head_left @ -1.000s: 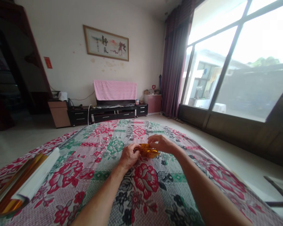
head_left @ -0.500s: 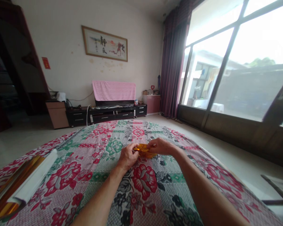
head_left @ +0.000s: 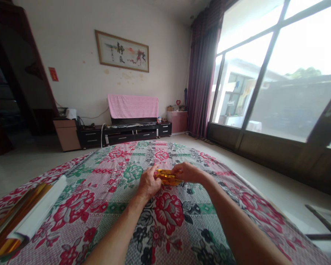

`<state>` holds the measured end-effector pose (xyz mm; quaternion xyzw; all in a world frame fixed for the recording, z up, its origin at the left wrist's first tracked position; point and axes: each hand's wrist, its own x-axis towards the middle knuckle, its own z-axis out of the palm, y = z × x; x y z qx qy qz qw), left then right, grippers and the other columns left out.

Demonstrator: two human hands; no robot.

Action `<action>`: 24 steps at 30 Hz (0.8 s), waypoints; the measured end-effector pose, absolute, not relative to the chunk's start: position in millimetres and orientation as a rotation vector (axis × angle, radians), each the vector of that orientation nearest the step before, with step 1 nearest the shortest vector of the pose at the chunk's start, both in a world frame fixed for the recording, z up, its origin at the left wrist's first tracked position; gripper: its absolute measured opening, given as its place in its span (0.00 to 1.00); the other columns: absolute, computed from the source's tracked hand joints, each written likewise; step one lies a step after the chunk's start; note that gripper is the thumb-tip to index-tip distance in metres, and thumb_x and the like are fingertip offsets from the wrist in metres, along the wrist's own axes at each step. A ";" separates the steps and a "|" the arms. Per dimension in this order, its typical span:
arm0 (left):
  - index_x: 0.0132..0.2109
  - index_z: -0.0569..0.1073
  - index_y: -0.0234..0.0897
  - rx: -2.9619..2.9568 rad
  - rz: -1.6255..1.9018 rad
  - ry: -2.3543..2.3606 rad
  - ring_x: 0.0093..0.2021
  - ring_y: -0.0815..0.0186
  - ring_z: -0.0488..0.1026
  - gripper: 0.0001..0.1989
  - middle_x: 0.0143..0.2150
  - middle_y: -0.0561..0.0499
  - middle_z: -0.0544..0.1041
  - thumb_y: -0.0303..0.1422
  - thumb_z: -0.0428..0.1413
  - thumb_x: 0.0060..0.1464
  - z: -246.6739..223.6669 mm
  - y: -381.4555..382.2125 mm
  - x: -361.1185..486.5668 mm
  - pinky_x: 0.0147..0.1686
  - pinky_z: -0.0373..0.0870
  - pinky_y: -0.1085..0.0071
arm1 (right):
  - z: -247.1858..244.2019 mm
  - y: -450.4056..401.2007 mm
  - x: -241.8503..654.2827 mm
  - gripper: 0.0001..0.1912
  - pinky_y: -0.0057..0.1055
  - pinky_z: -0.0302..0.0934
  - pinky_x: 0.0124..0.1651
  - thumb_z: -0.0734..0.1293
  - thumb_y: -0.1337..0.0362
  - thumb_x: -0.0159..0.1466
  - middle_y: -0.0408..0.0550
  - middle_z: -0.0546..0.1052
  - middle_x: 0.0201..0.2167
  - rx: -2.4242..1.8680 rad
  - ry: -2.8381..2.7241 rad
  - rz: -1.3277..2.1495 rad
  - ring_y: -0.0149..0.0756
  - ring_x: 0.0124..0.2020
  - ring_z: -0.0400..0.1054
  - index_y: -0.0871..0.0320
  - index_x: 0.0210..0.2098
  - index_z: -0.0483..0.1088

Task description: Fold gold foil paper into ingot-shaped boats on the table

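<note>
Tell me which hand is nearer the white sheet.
Left. The left hand is right of the white sheet, at the left end of the gold foil; the right hand is farther off, at the foil's right.

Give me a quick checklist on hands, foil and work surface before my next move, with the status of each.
1. Left hand on the gold foil piece: ok, at its left end.
2. Right hand on it: ok, towards its right end.
3. Foil piece smooth and flat: not ok, it looks creased.
4. White roll away from both hands: ok, far left on the floral tablecloth.
5. Both grips firm: cannot tell.
</note>
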<state>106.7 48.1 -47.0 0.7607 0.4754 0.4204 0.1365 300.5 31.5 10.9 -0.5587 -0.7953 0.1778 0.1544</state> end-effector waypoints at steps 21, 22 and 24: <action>0.39 0.74 0.34 2.291 1.212 1.295 0.42 0.63 0.72 0.18 0.40 0.47 0.76 0.20 0.50 0.39 -43.1 42.6 106.1 0.46 0.69 0.69 | 20.0 24.7 293.1 0.13 0.22 0.55 0.26 0.62 0.67 0.51 0.43 0.77 0.29 -1.627 -2.260 0.411 0.28 0.26 0.65 0.57 0.34 0.75; 0.39 0.74 0.35 2.291 1.217 1.273 0.42 0.63 0.72 0.18 0.41 0.47 0.76 0.19 0.50 0.38 -42.6 42.1 106.2 0.46 0.69 0.69 | 19.0 25.3 293.5 0.13 0.23 0.55 0.26 0.62 0.66 0.51 0.44 0.77 0.29 -1.632 -2.258 0.400 0.29 0.26 0.65 0.56 0.34 0.75; 0.38 0.74 0.37 2.290 1.228 1.250 0.43 0.64 0.72 0.19 0.42 0.49 0.76 0.19 0.49 0.38 -42.1 41.5 106.6 0.46 0.69 0.70 | 15.9 27.6 295.0 0.13 0.23 0.55 0.27 0.62 0.66 0.51 0.44 0.77 0.30 -1.633 -2.261 0.387 0.30 0.27 0.66 0.55 0.34 0.75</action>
